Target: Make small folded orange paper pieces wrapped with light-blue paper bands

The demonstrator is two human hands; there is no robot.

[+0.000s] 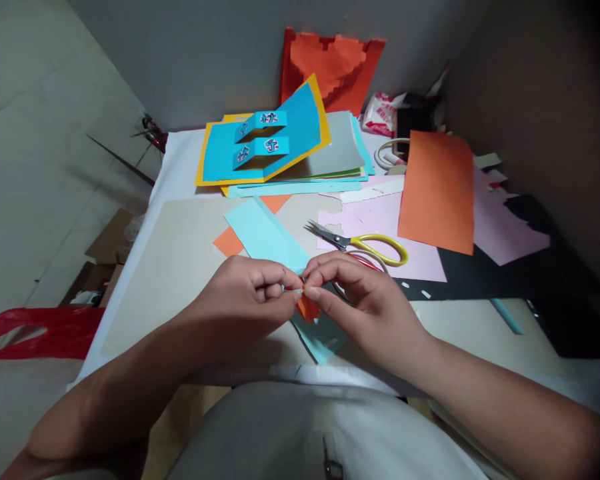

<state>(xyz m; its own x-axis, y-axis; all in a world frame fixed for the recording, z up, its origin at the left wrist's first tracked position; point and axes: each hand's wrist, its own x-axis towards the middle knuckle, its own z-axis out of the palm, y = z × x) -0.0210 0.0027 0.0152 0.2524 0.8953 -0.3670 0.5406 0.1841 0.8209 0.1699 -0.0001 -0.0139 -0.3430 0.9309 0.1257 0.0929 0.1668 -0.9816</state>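
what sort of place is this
Probably a craft table in a corner, though whether at home or elsewhere I can't tell: yellow-handled scissors, a blue pop-up card and a loose orange sheet suggest papercraft.

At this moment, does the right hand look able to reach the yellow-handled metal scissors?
Probably yes: the scissors lie just beyond the right hand, and nothing covers their yellow loop. However, that hand looks occupied, pinching something beside the left hand.

The place is a paper-craft workspace, possibly at home, though the dim light leaves that uncertain: a table by grey walls bears yellow-handled scissors, an orange sheet and a pop-up card.
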